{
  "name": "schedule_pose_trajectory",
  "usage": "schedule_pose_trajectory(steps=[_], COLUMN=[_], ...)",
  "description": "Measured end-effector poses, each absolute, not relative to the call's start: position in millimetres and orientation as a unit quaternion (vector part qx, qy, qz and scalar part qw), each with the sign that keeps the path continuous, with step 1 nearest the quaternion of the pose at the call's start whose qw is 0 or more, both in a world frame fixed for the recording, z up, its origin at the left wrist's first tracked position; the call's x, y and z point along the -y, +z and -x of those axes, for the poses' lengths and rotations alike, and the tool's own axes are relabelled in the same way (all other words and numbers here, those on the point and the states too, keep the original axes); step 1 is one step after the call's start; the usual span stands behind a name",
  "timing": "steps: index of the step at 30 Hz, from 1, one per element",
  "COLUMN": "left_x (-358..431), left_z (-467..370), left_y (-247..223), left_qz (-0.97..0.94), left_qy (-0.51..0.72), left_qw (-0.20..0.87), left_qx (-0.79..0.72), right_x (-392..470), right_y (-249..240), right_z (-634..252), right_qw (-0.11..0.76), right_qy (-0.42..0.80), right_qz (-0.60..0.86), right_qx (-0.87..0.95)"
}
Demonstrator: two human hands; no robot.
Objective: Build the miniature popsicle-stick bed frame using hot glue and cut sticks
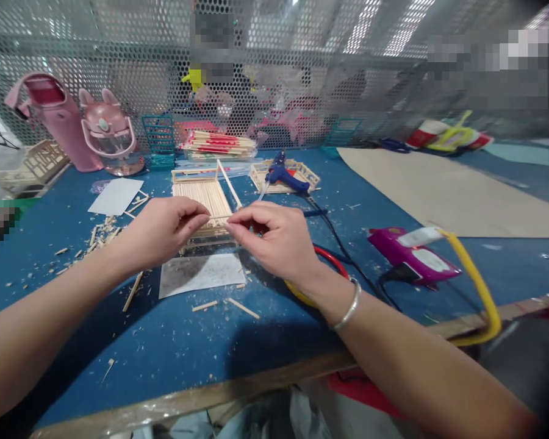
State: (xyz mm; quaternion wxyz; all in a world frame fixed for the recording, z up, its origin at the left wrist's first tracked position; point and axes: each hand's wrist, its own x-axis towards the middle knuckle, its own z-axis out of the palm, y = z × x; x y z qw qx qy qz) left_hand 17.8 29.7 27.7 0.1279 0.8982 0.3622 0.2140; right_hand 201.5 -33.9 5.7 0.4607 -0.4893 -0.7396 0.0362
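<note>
My left hand and my right hand pinch the two ends of a short thin wooden stick, held level over the near end of a small stick-built model. This model has a slatted top and a raised rail at its far end; my hands hide part of its near side. A longer stick leans at its right side. White paper lies just in front. Behind my right hand, a blue glue gun rests on another small stick-built piece.
Broken stick bits litter the blue table at left. A purple device and a yellow handle stand at right, with cables near my right wrist. Bundled sticks, a pink bottle and perforated metal are behind.
</note>
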Motion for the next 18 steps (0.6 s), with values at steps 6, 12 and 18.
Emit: schedule_pose_trajectory(steps=[6, 12, 18], left_x=[-14, -9, -9], left_z=[-26, -27, -26], left_y=[29, 31, 32], left_qz=[-0.875, -0.877, -0.846], left_qy=[0.249, 0.23, 0.21], left_qw=[0.147, 0.197, 0.307], left_qx=[-0.388, -0.374, -0.382], right_x=[36, 38, 39], right_y=[2, -3, -6], right_z=[-196, -190, -188], right_qw=[0.487, 0.501, 0.501], right_qy=[0.018, 0.016, 0.015], right_qz=[0.491, 0.487, 0.502], right_qx=[0.722, 0.715, 0.705])
